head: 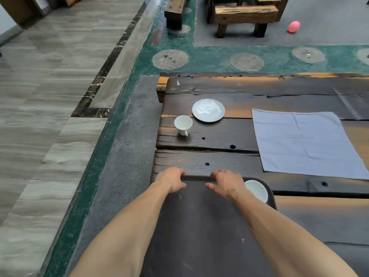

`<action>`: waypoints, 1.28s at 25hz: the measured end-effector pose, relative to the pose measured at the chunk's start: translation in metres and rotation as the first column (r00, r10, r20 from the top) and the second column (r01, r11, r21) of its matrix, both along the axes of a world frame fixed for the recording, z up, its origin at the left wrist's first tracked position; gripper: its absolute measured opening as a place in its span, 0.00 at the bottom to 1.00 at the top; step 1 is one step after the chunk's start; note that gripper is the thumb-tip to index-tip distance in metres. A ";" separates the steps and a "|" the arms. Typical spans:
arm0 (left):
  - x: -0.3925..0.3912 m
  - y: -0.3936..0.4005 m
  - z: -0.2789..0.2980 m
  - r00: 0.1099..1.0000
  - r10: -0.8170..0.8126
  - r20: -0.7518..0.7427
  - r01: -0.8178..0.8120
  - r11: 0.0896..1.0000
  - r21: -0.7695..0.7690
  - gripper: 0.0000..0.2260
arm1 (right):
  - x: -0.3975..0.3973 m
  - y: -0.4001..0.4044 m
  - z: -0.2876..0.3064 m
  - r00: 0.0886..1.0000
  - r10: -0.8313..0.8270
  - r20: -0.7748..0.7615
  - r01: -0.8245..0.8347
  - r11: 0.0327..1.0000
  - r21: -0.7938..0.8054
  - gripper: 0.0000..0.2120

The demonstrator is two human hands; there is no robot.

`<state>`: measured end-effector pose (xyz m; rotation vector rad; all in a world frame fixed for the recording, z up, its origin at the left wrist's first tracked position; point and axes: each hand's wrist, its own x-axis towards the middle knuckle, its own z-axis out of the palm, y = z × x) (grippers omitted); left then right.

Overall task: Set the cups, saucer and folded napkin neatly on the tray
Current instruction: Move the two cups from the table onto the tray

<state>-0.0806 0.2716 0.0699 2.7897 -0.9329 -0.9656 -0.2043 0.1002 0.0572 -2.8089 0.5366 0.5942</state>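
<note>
A dark tray (199, 220) lies at the near edge of the wooden table. My left hand (172, 179) and my right hand (226, 183) both grip its far rim, fingers curled over the edge. A white cup (257, 190) stands in the tray's far right corner, partly hidden by my right wrist. A second white cup (183, 124) with a handle stands on the table farther off to the left. Just beyond it is a white saucer (208, 110). A pale grey napkin (307, 142) is spread flat, unfolded, on the table to the right.
The dark plank table (219, 156) has cracks and small holes, and its left edge runs close to the cup. Beyond it the floor holds wooden benches (245, 16) and a pink balloon (293, 27).
</note>
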 end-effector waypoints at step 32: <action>0.229 -0.080 -0.065 0.989 0.060 0.136 -0.033 0.981 -0.190 0.52 | 0.245 -0.091 -0.060 0.991 -0.055 0.123 0.043 0.994 0.096 0.46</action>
